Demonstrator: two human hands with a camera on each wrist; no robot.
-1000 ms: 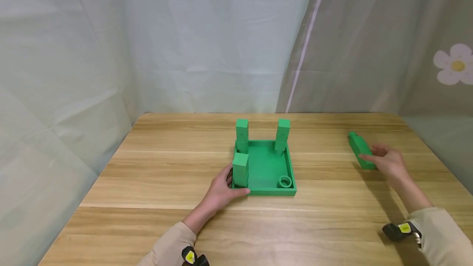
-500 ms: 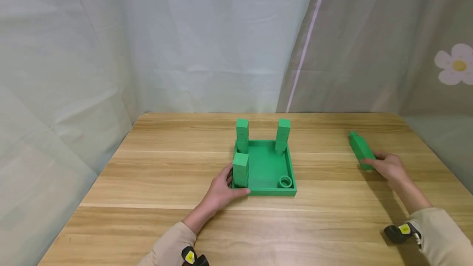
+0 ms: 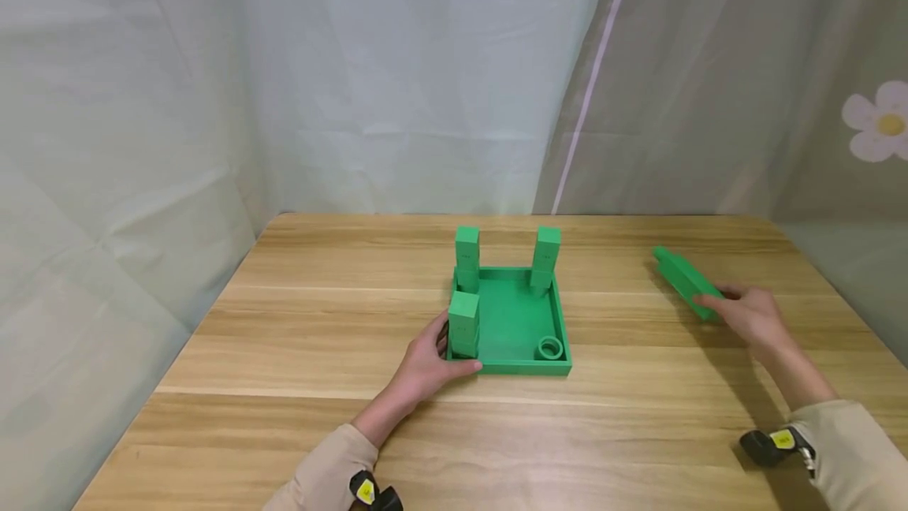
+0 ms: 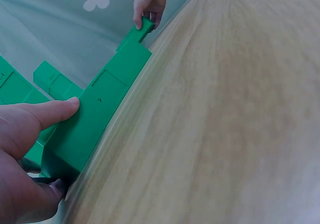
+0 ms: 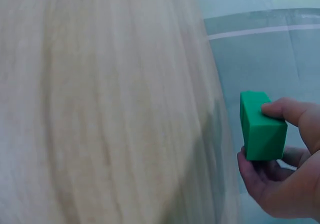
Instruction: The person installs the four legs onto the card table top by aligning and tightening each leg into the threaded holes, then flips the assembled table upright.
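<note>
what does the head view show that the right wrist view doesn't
Only the head view shows the green tray with three upright posts, an empty ring socket, and the left hand gripping its near-left corner. Only the right wrist view shows, close up, the thumb and fingers pinching the block's square end. Both show the right hand holding the loose green block over the wooden table.

tray (image 3: pixel 509 367) mid-bench (image 3: pixel 284 322) | three posts in tray: back-left (image 3: pixel 466 259), back-right (image 3: pixel 546 257), front-left (image 3: pixel 464 323) | ring (image 3: pixel 549 348) in tray front-right corner | left hand (image 3: pixel 426 365) at tray front-left corner | loose block (image 3: pixel 682 278) well right of tray, near end in right hand (image 3: pixel 748 314)
</note>
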